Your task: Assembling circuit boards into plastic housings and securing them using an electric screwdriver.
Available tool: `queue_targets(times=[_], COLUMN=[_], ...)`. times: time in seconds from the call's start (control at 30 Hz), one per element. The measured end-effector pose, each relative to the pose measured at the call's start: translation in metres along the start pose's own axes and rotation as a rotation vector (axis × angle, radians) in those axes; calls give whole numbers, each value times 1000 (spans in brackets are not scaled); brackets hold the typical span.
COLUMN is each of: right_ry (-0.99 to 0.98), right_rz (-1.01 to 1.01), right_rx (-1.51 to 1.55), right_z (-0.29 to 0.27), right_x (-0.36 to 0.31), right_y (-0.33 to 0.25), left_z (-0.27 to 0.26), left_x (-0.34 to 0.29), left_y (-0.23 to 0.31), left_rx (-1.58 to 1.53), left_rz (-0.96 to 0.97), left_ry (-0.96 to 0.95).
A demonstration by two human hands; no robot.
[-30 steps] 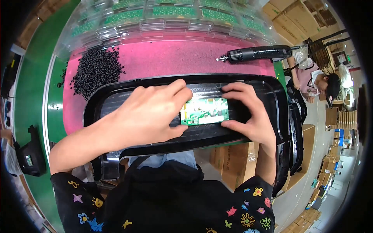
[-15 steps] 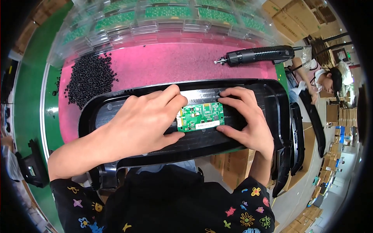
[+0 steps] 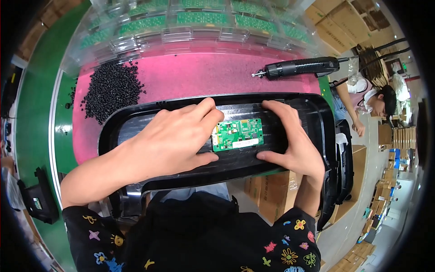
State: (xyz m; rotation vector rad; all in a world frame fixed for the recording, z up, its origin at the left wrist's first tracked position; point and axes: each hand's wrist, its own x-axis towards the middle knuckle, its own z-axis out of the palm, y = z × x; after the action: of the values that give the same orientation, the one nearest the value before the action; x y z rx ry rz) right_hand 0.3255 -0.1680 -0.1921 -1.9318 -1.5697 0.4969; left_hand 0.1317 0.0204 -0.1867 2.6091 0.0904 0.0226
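A green circuit board (image 3: 247, 131) with a white label strip lies inside a long black plastic shell (image 3: 158, 180) in front of me. My left hand (image 3: 174, 133) is curled round the board's left end, fingers at its upper corner and thumb by its lower corner, covering part of that end. At the other end my right hand (image 3: 299, 145) arches open over the shell. Its fingers and thumb stand apart from the board, with a gap on each side.
A heap of small black screws or similar pieces (image 3: 113, 93) lies on the pink mat (image 3: 190, 72). To the right rests a black electric screwdriver (image 3: 299, 68). Clear trays of green boards (image 3: 195, 20) stand behind. Cardboard boxes (image 3: 272, 192) stand below, and a co-worker (image 3: 362, 97) is at right.
My right hand has let go of the board, its fingers and thumb moving outward. My left hand keeps its place at the left end. The co-worker's arm has moved lower.
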Motion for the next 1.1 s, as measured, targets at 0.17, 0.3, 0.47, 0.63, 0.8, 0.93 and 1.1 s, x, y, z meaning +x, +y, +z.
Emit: queue_targets(times=[0.17, 0.3, 0.47, 0.63, 0.8, 0.93, 1.1], right_ry=[505, 387, 713, 1001, 890, 889, 813], right_rz=[161, 283, 178, 282, 196, -8, -187], right_rx=[-535, -148, -10, 450, 536, 784, 1174], right_z=[-50, -105, -89, -55, -50, -13, -10], right_x=[15, 46, 86, 136, 162, 141, 119], right_y=[8, 76, 79, 39, 54, -2, -13], left_z=[0, -7, -6, -4, -3, -4, -11], left_x=[-7, -7, -7, -8, -5, -5, -9], left_y=[-3, 0, -5, -6, -12, -10, -5], left_rx=[-23, -11, -25, -41, -75, -142, -187], left_rz=[-18, 4, 10, 26, 78, 122, 143], left_ry=[-42, -54, -35, -29, 70, 126, 155])
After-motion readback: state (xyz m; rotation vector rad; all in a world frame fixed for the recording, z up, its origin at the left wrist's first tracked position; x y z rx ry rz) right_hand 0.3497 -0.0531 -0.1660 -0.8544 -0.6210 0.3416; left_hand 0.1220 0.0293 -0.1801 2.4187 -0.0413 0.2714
